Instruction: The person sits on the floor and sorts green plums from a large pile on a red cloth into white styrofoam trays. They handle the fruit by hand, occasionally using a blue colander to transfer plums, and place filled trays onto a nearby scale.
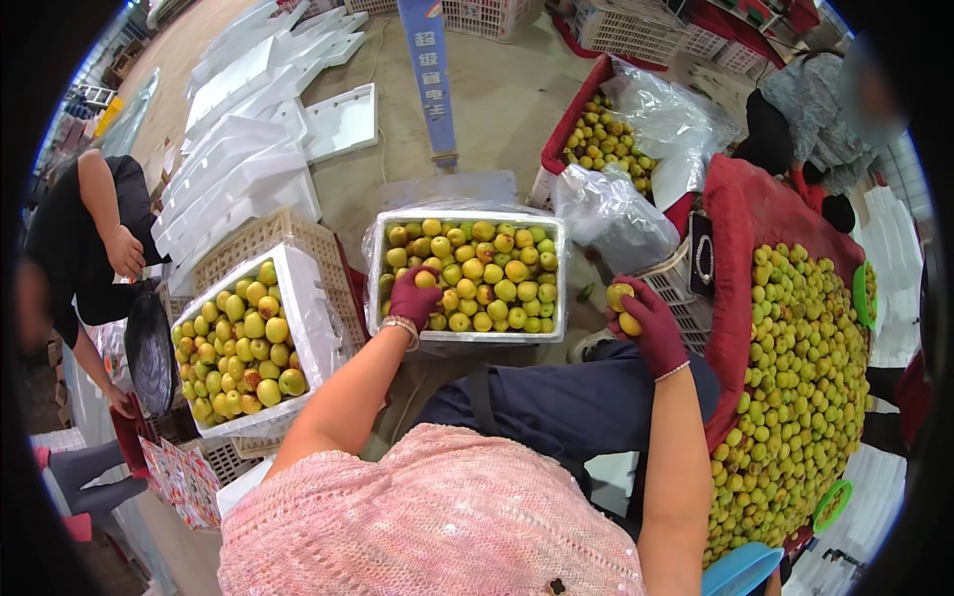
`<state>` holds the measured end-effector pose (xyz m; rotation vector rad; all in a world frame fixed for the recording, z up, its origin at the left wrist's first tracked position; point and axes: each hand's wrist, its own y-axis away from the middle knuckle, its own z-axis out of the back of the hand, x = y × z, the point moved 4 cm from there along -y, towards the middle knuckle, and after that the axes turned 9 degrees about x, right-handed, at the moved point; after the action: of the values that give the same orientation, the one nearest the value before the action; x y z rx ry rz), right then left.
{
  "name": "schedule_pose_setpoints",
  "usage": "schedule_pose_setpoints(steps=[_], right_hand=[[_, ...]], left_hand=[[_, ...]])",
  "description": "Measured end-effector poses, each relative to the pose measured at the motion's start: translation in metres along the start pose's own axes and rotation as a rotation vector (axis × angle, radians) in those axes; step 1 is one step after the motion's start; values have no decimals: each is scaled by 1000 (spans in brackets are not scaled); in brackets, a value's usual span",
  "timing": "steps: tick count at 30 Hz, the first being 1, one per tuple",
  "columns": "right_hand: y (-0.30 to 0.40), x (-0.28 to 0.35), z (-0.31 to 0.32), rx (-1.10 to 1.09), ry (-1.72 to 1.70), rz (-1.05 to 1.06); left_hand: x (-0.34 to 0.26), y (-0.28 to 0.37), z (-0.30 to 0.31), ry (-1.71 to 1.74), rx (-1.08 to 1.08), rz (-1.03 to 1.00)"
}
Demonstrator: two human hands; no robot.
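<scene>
In front of me a white foam box (467, 337) lined with clear plastic is filled with yellow-green jujubes (472, 268), some with brown patches. My left hand (414, 299), in a dark red glove, reaches over the box's left side with its fingers around a jujube (425, 279). To the right of the box, above my knee, my right hand (653, 328) wears the same kind of glove. It holds two jujubes, an upper one (619, 296) and a lower one (630, 323), against the fingers.
On my right lies a large heap of jujubes (797, 380) on red cloth (727, 298). A second filled foam box (305, 298) stands at left on plastic crates. A blue scale post (428, 82) rises behind the middle box. Stacked foam lids (238, 149) lie far left. People are at both sides.
</scene>
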<state>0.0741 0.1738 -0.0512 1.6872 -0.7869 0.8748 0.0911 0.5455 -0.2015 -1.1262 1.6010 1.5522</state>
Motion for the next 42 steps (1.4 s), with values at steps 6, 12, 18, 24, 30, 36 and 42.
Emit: schedule_pose_setpoints(steps=[6,12,18,24,30,36,42], right_hand=[[6,-4,4,-29,-21,25],[13,-1,5,-57,-37,49],[11,-1,5,-59,18,28],[10,-5,10,-60,-42,43],[10,-6,13,-84,-68,14],[-4,-9,13,-49,-284,-108],[-56,-17,-24,43,-486,-89]], left_hand=[[-20,-46,-15,-75,26,-18],[-35,-51,-65,-377,196,-23],[-21,-60,-142,-747,384,-277],[-21,-58,-185,-971,518,-305],[-34,-66,-126,-412,215,-230],[-25,-20,-79,238,207,123],[10,28,-75,529,348,411]])
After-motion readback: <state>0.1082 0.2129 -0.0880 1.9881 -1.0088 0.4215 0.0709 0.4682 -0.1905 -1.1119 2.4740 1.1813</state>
